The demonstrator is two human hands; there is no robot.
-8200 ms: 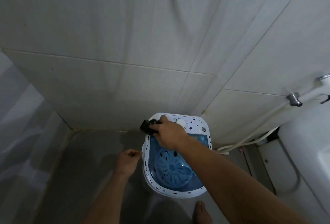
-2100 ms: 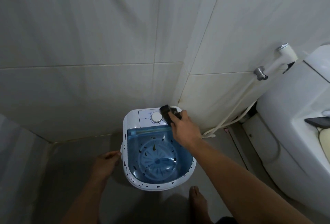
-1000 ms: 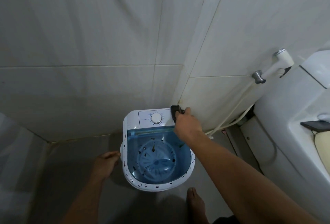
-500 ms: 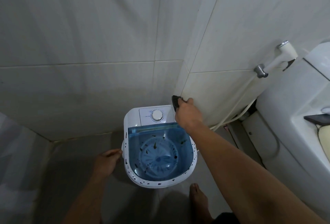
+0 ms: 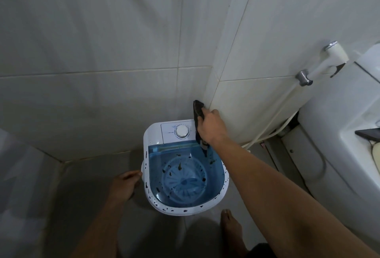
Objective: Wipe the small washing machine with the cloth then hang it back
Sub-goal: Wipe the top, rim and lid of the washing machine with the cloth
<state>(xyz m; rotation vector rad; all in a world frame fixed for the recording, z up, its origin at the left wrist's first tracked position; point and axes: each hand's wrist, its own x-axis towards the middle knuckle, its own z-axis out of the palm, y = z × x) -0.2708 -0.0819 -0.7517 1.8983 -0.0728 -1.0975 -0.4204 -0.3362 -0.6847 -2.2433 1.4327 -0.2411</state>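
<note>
A small white washing machine with a blue tub stands on the floor in the wall corner. Dark specks dot its rim and tub. A white dial sits on its back panel. My right hand is above the machine's back right corner, shut on a dark cloth that sticks up past my fingers and hangs down below my wrist. My left hand rests against the machine's left side, fingers curled at its rim.
Tiled walls meet in a corner just behind the machine. A white bidet sprayer hangs on the right wall, its hose running down to the floor. A white toilet fills the right side. My bare foot stands in front of the machine.
My right hand has moved the cloth from the back left of the panel to its back right corner and lifted it a little. My left hand stays at the machine's left side.
</note>
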